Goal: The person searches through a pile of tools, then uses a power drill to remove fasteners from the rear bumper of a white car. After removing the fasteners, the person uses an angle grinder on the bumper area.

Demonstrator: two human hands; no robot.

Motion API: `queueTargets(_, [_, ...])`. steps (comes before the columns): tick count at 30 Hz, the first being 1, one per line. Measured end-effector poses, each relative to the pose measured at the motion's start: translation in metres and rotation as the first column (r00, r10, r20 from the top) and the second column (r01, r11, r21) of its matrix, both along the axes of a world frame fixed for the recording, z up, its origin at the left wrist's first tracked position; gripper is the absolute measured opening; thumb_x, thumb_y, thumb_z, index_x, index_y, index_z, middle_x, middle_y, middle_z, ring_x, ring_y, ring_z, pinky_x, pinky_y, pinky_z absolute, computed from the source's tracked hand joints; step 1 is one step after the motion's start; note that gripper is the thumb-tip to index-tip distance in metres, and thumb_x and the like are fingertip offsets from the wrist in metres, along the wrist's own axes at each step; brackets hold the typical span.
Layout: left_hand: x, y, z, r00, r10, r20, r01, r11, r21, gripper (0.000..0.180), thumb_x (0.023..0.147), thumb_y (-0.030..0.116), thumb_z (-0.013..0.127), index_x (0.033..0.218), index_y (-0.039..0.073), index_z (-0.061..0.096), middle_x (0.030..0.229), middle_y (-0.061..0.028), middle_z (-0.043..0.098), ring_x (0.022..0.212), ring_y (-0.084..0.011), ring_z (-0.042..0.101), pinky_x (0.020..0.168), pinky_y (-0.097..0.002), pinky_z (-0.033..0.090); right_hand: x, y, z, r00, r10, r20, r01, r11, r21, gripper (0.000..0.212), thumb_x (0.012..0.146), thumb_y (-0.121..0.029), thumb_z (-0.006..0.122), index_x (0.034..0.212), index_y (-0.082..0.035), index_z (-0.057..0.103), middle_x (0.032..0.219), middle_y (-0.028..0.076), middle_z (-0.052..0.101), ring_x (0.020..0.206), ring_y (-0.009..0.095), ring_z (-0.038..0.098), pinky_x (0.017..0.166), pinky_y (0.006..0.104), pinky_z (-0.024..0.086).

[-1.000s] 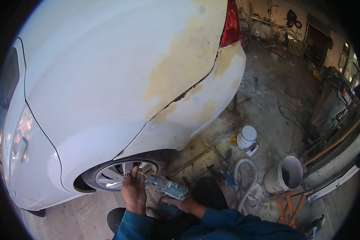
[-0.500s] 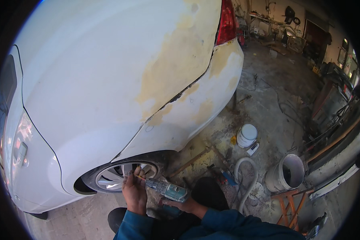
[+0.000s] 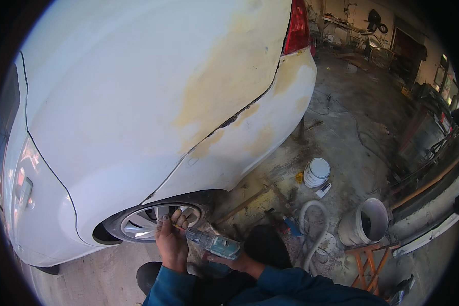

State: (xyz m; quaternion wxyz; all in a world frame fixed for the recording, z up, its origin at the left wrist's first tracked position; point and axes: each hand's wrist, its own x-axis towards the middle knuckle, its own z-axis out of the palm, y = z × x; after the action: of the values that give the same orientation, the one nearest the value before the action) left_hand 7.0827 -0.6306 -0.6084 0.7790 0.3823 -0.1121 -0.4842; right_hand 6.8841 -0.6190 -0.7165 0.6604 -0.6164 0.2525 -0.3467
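My right hand (image 3: 244, 262) grips a teal and grey cordless drill (image 3: 220, 245) by its handle, with the chuck pointing left and slightly up. A thin reddish bit (image 3: 177, 226) sticks out from the chuck toward my left hand (image 3: 172, 245). That hand is raised, its fingers bent and drawn together around the bit's tip; what they pinch is too small to make out. Just beyond them is the car wheel (image 3: 132, 230), with silver spokes. Above it spreads the white car body (image 3: 112, 117), with yellowish filler patches (image 3: 214, 97) toward the red tail light (image 3: 297, 30).
A lidded white can (image 3: 316, 172) and an open whitish bucket (image 3: 363, 224) stand on the dusty floor at right. Near them are a curved grey hose (image 3: 311, 208) and an orange folding stand (image 3: 370, 268). Long panels (image 3: 428, 232) lean along the right side.
The view has shifted slightly, so the car and floor items sit a little differently in the picture. Both hands and the drill keep nearly the same pose.
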Motion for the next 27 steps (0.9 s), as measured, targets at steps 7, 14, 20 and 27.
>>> queueTargets(7, [-0.002, -0.006, -0.009, 0.999, -0.032, -0.041, 0.032, 0.999, 0.0, 0.023, 0.117, 0.02, 0.05, 0.131, 0.002, 0.054, 0.124, -0.0214, 0.073, 0.104, -0.0294, 0.073, 0.095, -0.0426, 0.061, -0.014, 0.0, 0.039, 0.999, -0.03, 0.012, 0.028, 0.985, 0.171, 0.033, 0.097, -0.008, 0.081, 0.129, -0.003, 0.073, 0.12, 0.009, 0.08, 0.113, 0.018, 0.074, 0.101, 0.036, 0.057])
queueTargets(14, [0.002, -0.002, -0.006, 0.998, -0.032, -0.058, 0.03, 0.999, -0.023, 0.022, 0.119, 0.018, 0.04, 0.129, 0.003, 0.053, 0.126, -0.026, 0.072, 0.108, -0.0336, 0.075, 0.098, -0.0469, 0.064, -0.01, 0.003, 0.022, 0.997, -0.071, -0.023, 0.074, 0.98, 0.183, 0.037, 0.094, -0.004, 0.082, 0.13, -0.003, 0.072, 0.119, 0.008, 0.079, 0.112, 0.017, 0.073, 0.1, 0.035, 0.058])
queueTargets(20, [0.003, -0.003, -0.005, 0.996, -0.04, -0.076, 0.039, 0.999, -0.026, 0.02, 0.118, 0.018, 0.041, 0.125, 0.004, 0.054, 0.124, -0.0262, 0.072, 0.106, -0.0361, 0.076, 0.097, -0.0482, 0.064, -0.007, 0.003, 0.015, 0.995, -0.1, 0.025, 0.096, 0.984, 0.148, 0.037, 0.096, -0.006, 0.08, 0.132, -0.004, 0.073, 0.102, 0.003, 0.075, 0.083, 0.01, 0.065, 0.074, 0.0279, 0.054])
queueTargets(27, [0.002, -0.003, 0.002, 0.997, -0.028, -0.075, 0.025, 0.999, -0.036, 0.017, 0.118, 0.019, 0.046, 0.123, 0.004, 0.054, 0.122, -0.026, 0.073, 0.108, -0.0373, 0.076, 0.098, -0.049, 0.064, -0.01, 0.002, 0.007, 0.998, -0.057, 0.008, 0.053, 0.963, 0.264, 0.038, 0.097, -0.004, 0.078, 0.134, -0.002, 0.071, 0.117, 0.006, 0.075, 0.104, 0.015, 0.069, 0.09, 0.0325, 0.056])
